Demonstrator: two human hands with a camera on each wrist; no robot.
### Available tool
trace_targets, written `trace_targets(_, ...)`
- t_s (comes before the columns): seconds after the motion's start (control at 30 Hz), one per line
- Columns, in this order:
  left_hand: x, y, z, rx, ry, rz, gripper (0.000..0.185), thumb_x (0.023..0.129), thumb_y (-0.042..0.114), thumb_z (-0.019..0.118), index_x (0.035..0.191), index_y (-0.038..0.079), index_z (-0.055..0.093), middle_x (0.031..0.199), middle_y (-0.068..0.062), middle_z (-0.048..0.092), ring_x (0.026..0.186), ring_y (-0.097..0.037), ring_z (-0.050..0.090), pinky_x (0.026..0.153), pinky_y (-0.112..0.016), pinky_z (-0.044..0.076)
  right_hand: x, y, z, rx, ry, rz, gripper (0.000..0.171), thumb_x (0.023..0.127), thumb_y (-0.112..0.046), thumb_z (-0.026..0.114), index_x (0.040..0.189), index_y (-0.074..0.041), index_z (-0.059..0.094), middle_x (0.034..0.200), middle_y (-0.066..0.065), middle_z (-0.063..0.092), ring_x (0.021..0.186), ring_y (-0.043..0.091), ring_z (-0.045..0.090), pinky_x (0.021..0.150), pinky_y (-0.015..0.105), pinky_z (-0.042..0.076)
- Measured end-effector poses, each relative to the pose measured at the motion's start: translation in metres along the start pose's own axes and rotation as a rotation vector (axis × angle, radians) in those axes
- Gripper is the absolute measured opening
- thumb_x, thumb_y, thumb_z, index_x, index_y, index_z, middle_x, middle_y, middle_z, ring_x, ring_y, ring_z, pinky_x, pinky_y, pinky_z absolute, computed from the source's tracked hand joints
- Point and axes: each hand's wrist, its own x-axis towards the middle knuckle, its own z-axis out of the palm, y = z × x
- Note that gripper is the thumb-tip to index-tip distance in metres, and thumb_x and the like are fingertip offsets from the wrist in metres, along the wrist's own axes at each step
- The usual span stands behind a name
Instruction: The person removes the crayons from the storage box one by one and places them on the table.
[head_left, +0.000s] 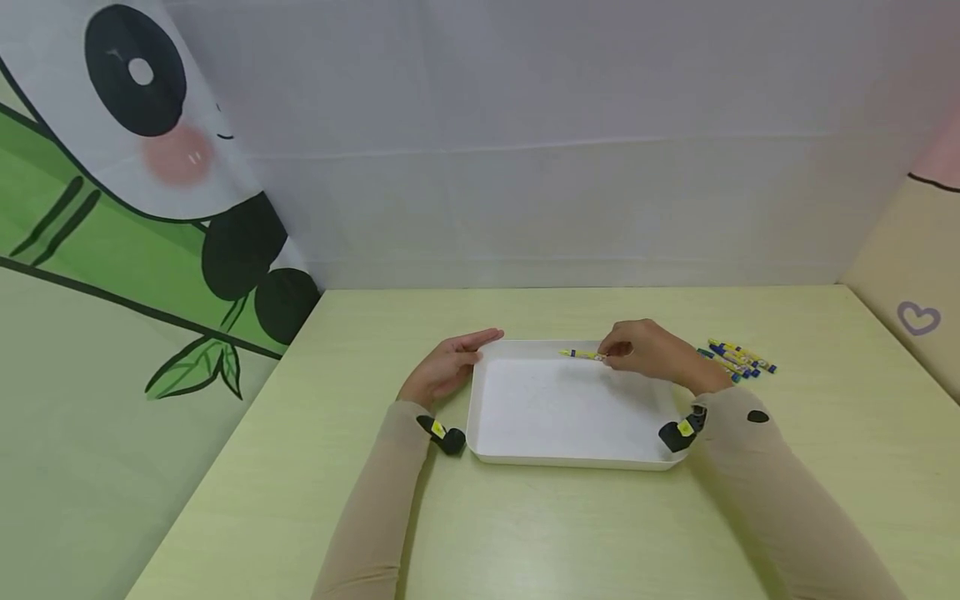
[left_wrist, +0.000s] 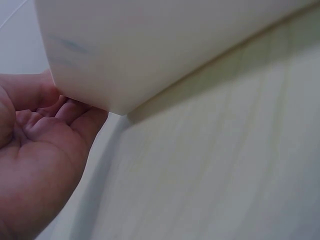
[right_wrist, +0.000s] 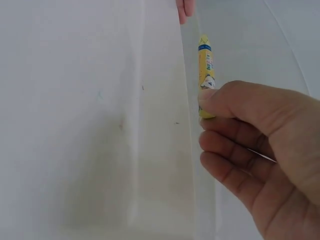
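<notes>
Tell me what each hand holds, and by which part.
The right hand pinches the yellow crayon at one end. The left hand holds nothing; it rests against the white tray.

Pale yellow-green wooden table (head_left: 570,533), faint lengthwise grain. White shallow tray (head_left: 525,454) sits flat on it, directly under the pinching right hand (head_left: 648,354). Loose bunch of blue-and-yellow crayons (head_left: 738,357) lies on the bare tabletop just right of that grip, outside the tray. Left hand (head_left: 450,367) rests on the table against the tray's left wall.
</notes>
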Motion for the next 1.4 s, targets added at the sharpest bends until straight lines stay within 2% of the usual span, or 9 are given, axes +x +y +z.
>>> trace_targets(0.27,-0.005,-0.001,-0.001,0.003,-0.012,0.009,0.051,0.098,-0.010,0.035,0.147,0.002,0.036,0.156,-0.010,0.032,0.146,-0.023,0.024,0.118,-0.044,0.022,-0.020,-0.002,-0.017,-0.019,0.038,0.086,0.015,0.087,-0.006,0.067,0.102,-0.004,0.072,0.095,0.005,0.067,0.085,0.017,0.062,0.068,0.024,0.052)
trace_targets(0.5,-0.007,-0.001,-0.001,0.001,-0.015,0.012,0.051,0.098,-0.009,0.037,0.147,0.002,0.037,0.155,-0.010,0.034,0.145,-0.023,0.027,0.117,-0.042,0.025,-0.038,0.003,-0.032,-0.064,0.066,0.157,0.016,0.089,-0.009,0.066,0.103,-0.004,0.071,0.096,0.005,0.067,0.086,0.017,0.062,0.072,0.029,0.052)
trace_targets(0.9,-0.008,0.002,0.000,-0.009,-0.022,0.022,0.050,0.098,-0.010,0.036,0.147,0.001,0.037,0.156,-0.010,0.033,0.145,-0.023,0.027,0.118,-0.044,0.024,-0.056,0.016,-0.042,-0.100,0.114,0.235,0.021,0.089,-0.011,0.064,0.106,0.000,0.070,0.092,0.007,0.066,0.081,0.016,0.059,0.068,0.027,0.050)
trace_targets(1.17,-0.003,0.001,0.000,-0.013,-0.023,0.018,0.050,0.098,-0.009,0.037,0.147,0.002,0.037,0.156,-0.009,0.033,0.145,-0.024,0.027,0.118,-0.043,0.024,-0.069,0.039,-0.049,-0.094,0.100,0.310,0.027,0.092,-0.017,0.064,0.110,0.002,0.068,0.096,0.011,0.066,0.086,0.021,0.061,0.070,0.032,0.051)
trace_targets(1.4,0.000,0.001,0.000,-0.010,-0.002,0.007,0.050,0.098,-0.009,0.037,0.147,0.003,0.038,0.155,-0.008,0.034,0.144,-0.024,0.028,0.117,-0.041,0.028,-0.077,0.058,-0.052,-0.109,0.106,0.301,0.027,0.090,-0.015,0.065,0.108,0.005,0.068,0.094,0.011,0.067,0.084,0.021,0.062,0.067,0.029,0.051)
